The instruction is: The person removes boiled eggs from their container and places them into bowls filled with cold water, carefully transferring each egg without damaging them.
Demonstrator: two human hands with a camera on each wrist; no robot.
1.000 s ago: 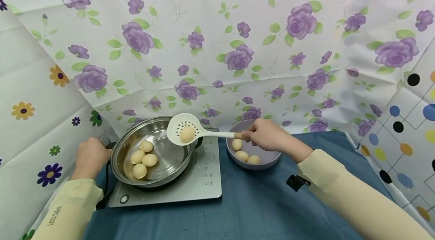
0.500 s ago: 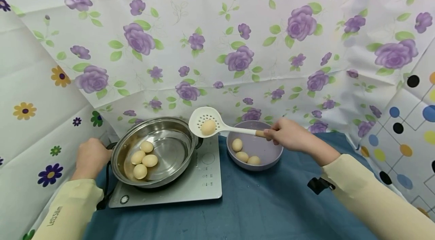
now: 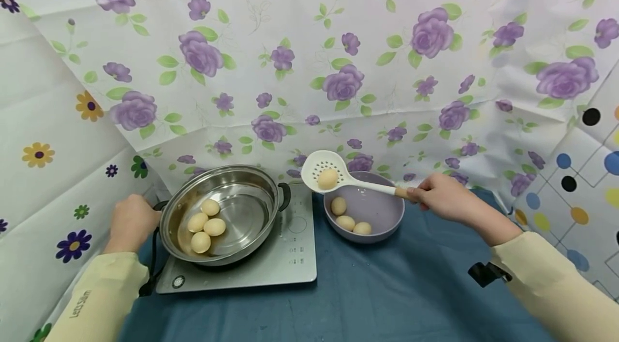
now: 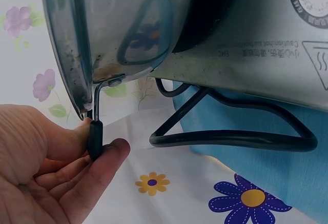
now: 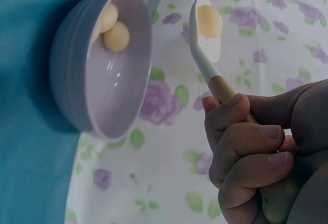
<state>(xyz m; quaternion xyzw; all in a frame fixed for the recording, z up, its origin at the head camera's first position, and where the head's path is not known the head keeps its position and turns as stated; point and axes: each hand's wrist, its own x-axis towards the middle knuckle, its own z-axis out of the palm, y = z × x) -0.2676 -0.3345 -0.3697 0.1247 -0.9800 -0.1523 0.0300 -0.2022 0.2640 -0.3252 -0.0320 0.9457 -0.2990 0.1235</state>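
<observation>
Gripping a holey spoon (image 3: 360, 183), right hand (image 3: 442, 197) holds up a round egg (image 3: 328, 179); left hand (image 3: 130, 219) pinches a shiny pan's (image 3: 244, 213) handle (image 4: 95, 139).

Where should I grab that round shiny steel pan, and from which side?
Best guess: close round the free black curved handle, coming from the right, since it juts out past the rim of the round shiny steel pan. The opposite black handle is being held.

The pan (image 3: 245, 214) stands left of the bowl (image 3: 379, 217).
</observation>
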